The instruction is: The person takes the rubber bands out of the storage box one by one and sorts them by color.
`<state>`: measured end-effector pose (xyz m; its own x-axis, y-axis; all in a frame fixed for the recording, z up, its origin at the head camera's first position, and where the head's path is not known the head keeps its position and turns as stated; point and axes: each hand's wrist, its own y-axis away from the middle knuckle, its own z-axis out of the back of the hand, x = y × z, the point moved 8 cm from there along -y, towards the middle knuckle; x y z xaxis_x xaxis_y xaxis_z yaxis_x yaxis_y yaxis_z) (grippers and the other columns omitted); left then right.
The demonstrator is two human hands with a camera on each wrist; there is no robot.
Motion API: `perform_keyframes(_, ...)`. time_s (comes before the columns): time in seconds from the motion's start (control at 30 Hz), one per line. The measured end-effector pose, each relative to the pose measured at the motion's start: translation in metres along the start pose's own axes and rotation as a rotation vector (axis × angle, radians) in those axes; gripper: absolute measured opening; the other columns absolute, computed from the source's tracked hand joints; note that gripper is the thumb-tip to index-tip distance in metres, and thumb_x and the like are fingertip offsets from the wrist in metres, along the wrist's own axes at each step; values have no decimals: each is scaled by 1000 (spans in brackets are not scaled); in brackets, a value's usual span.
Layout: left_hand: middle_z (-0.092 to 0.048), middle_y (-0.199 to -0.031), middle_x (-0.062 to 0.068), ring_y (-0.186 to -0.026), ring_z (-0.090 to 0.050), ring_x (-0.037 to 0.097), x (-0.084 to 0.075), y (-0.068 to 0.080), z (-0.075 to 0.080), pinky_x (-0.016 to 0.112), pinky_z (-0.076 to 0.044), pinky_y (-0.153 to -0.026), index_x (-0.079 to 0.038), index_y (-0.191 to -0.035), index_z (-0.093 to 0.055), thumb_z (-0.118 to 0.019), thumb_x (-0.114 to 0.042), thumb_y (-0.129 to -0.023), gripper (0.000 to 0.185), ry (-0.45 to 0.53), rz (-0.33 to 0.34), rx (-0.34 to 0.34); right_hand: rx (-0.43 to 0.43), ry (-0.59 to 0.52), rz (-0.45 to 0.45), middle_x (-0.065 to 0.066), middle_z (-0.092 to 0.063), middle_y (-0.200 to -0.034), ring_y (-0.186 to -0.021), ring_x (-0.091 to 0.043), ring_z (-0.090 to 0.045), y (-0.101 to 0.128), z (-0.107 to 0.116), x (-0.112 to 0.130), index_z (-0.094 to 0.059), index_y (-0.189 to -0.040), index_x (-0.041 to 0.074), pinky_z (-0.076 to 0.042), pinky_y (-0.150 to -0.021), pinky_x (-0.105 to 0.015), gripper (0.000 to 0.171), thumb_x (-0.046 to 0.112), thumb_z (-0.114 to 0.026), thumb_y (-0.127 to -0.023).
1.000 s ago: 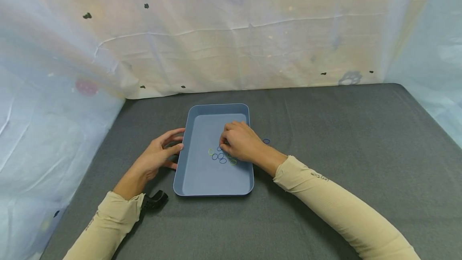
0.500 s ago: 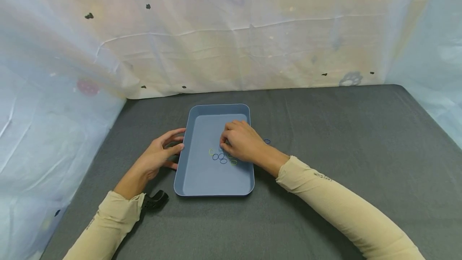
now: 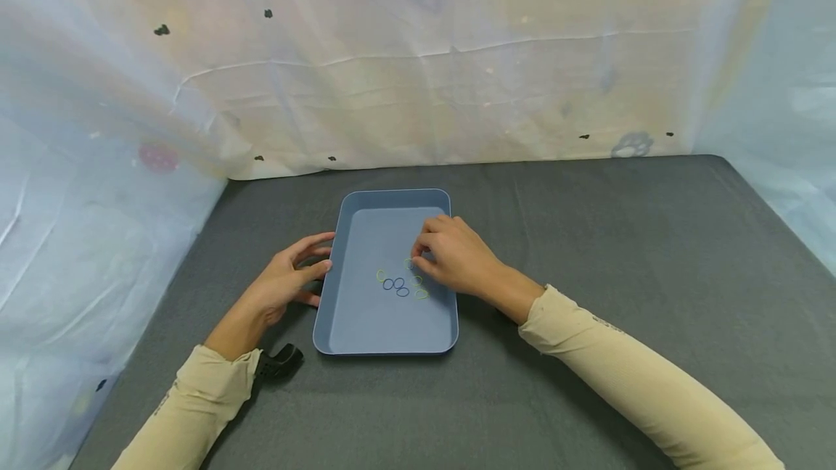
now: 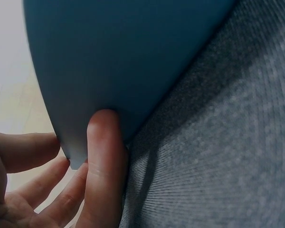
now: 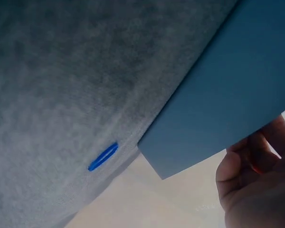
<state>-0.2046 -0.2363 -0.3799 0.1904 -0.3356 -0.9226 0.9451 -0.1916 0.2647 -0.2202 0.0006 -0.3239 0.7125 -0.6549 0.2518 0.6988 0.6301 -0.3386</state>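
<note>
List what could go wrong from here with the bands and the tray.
1. The right hand hovers over the tray beside the bands, fingers curled; a careless sweep could flick these light bands over the low rim.
2. One blue band lies on the mat outside the tray and is hidden behind the right hand in the head view, so it may be missed.
3. The left hand only touches the tray's edge, so the tray might slide.

No legible text, label, brand, number or sign in any view. Right sleeve (image 3: 607, 354): small dark print near cuff, at 4 o'clock from tray (image 3: 346, 238), too blurred to read. Backdrop sheet (image 3: 418, 71): faint paw-shaped mark at 2 o'clock from tray, plus scattered dark specks; no lettering made out.
</note>
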Motion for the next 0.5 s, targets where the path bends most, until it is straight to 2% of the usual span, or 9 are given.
perform_keyframes(0.23, -38, -154, 20, -113, -61, 31, 1, -1, 0, 43, -62, -68, -20, -156, -32, -56, -18, -103, 59, 1, -13, 5, -3, 3, 6, 3, -63, -88, -83, -16, -52, 4, 4, -1, -77, -87, 18, -41, -75, -32, 5, 23, -75, -90)
perform_keyframes(0.5, -38, -154, 21, -113, -61, 31, 1, -1, 0, 43, -62, -69, -20, -156, -32, -57, -20, -103, 59, 1, -23, 11, -26, -19, -52, 3, -64, -89, -82, -17, -50, 11, 16, -18, -77, -89, 18, -41, -77, -33, 4, 21, -75, -89)
